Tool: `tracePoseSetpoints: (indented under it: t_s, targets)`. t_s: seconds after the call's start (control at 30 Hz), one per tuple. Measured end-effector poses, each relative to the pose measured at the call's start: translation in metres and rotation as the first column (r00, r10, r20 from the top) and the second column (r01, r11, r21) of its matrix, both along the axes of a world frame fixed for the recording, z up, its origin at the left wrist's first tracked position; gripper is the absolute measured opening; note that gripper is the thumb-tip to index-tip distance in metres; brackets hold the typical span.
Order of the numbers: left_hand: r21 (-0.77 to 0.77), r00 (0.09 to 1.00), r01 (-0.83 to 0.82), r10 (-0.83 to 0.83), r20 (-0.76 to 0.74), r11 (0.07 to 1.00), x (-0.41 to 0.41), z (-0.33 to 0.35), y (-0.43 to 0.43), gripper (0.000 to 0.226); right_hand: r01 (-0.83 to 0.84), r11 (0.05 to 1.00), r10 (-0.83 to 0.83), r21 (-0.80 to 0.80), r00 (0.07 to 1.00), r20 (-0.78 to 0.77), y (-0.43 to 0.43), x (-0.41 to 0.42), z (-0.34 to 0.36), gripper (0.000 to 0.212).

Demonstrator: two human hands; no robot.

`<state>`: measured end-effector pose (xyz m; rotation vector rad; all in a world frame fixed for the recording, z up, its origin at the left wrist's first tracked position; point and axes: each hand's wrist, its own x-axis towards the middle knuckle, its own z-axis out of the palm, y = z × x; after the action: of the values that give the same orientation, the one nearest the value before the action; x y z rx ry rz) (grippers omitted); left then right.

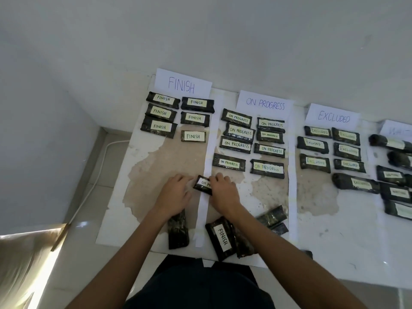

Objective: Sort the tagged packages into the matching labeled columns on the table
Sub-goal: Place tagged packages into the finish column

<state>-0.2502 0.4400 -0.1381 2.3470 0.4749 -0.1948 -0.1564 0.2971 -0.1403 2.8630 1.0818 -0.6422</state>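
A small black package tagged ON PROGRESS [201, 184] lies over the white paper divider strip [202, 210] near the table's front. My right hand [224, 190] grips its right end. My left hand [175, 192] rests just left of it with fingertips close to its edge; contact is unclear. Paper headers read FINISH [181, 84], ON PROGRESS [265, 104] and EXCLUDED [333, 117]. Several tagged black packages lie in each column below them. Near the front edge lie a FINISH package [221, 238], a face-down package [178, 231] and two more [272, 218].
A fourth column at the far right holds several black packages [394, 190] under a header [396, 130] cut off by the frame edge. The white table [345, 241] ends at my body in front. A white cable [93, 186] runs along the floor at left.
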Motion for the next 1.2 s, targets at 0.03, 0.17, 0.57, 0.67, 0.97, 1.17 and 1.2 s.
tracePoseSetpoints:
  t_s: [0.03, 0.17, 0.57, 0.67, 0.97, 1.17, 1.2]
  targets:
    - [-0.009, 1.000, 0.010, -0.010, -0.006, 1.000, 0.003, 0.000, -0.002, 0.049, 0.009, 1.000, -0.009, -0.005, 1.000, 0.022, -0.006, 0.009, 0.002, 0.040]
    - [-0.025, 0.998, 0.048, -0.049, -0.032, 0.999, 0.018, 0.000, -0.011, 0.049, 0.048, 0.998, -0.045, -0.043, 0.997, 0.054, -0.022, 0.037, 0.006, 0.045]
    - [0.004, 0.996, 0.035, -0.035, -0.081, 0.999, 0.019, -0.002, -0.009, 0.046, -0.001, 1.000, 0.002, -0.028, 1.000, 0.027, -0.024, 0.048, 0.002, 0.045]
    - [0.081, 0.995, -0.080, 0.085, -0.056, 0.993, 0.002, 0.000, -0.012, 0.038, -0.027, 1.000, 0.026, 0.016, 0.998, 0.053, -0.023, 0.041, 0.006, 0.048]
    - [0.229, 0.839, -0.270, 0.345, -0.420, 0.935, -0.055, -0.018, -0.043, 0.079, -0.171, 0.973, 0.177, 0.152, 0.984, -0.023, -0.009, 0.000, 0.016, 0.053]
    - [0.151, 0.895, -0.300, 0.332, -0.299, 0.942, -0.055, -0.017, -0.047, 0.067, -0.117, 0.969, 0.154, 0.215, 0.975, -0.161, -0.008, -0.010, 0.016, 0.050]
    - [0.014, 0.901, -0.349, 0.339, -0.271, 0.937, -0.053, -0.015, -0.045, 0.062, -0.063, 0.970, 0.117, 0.236, 0.968, -0.220, -0.009, -0.010, 0.019, 0.049]
